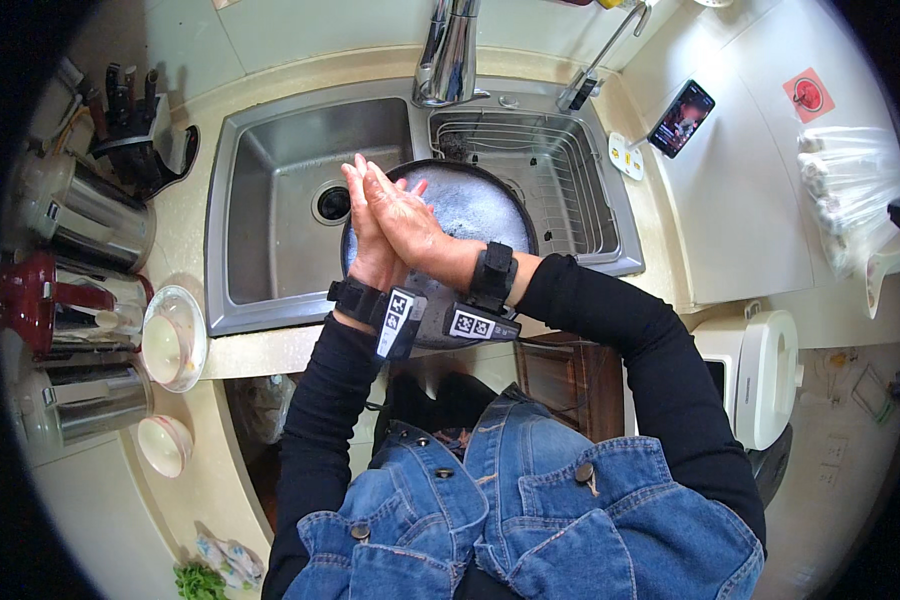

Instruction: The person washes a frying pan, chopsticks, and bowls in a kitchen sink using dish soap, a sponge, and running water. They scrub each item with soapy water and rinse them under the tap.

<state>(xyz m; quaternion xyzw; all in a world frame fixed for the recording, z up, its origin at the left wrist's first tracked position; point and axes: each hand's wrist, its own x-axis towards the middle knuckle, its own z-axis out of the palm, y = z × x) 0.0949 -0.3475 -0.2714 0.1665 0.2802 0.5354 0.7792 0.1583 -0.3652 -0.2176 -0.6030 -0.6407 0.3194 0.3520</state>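
Double-basin steel sink (280, 235) is occupying the middle of the view, set in a pale counter. You are standing in front of it, wearing a denim vest (570, 475) over black sleeves. On your right, a white appliance (770, 380) is standing below counter height.

A wire rack (592, 200) is lining the right basin. A dark-rimmed round pan (510, 190) is sitting across the divider between the two basins, overlapping both; your forearms are hiding part of it. Whitish suds (475, 205) are covering its inside.

Behind the sink, a chrome faucet (450, 70) is rising near the divider. At your left, a plate (198, 335) is carrying a bowl (163, 348).

Your right hand (408, 222) is lying across your left hand (370, 245), palms together, fingers of both outstretched rather than curled, pointing toward the back of the left basin. Both are showing above the left part of the pan. Cannot tell whether anything is lying between the palms.

On the right-hand wall side, a phone (682, 118) is leaning with its screen lit. Black straps (492, 275) are circling both wrists. Smallest item: the left basin's dark drain (332, 203).
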